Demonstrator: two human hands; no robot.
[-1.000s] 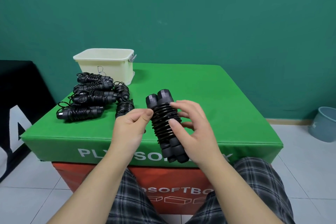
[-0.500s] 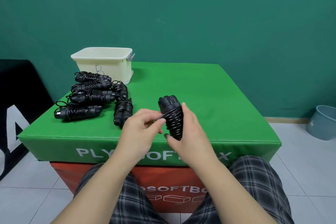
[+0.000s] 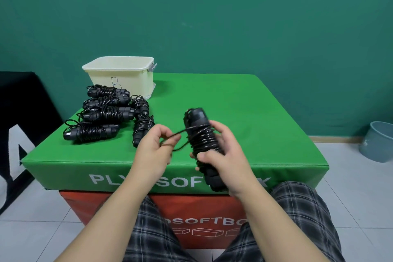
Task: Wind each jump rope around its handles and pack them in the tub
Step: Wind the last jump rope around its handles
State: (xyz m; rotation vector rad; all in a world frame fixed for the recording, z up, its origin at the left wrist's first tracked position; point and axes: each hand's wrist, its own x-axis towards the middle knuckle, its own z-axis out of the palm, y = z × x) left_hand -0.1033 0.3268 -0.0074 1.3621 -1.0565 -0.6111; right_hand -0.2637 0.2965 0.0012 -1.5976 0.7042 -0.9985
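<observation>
The right hand [image 3: 223, 155] is wrapped around a black plastic jump rope bundle [image 3: 201, 140], cord wound in coils round its paired handles. Its long axis runs steeply, top end tilted away from the person and slightly left, bottom end toward the lap, near the box's front edge. Fingers curl round the lower-mid coils, thumb on the near side.

The left hand [image 3: 155, 151] sits just beside it, to the left, w/ thumb and fingers pinching the loose tail loop of thin black cord [image 3: 177, 140], which runs right into the coils. So the free end lies left of the grip, and the left hand is the one placed to tuck or finish it, prob. the last step before packing.

Six other wound black rope bundles [image 3: 102, 114] lie on the far-left part of the green padded plyo box top [image 3: 255, 117], not yet in the cream plastic tub [image 3: 121, 76], which stands behind them at the far-left corner, well apart from both hands.

Room: teal wall, white tiled floor, a grey-blue bucket [image 3: 377, 141] at right, red box section below, plaid shorts in the foreground.
</observation>
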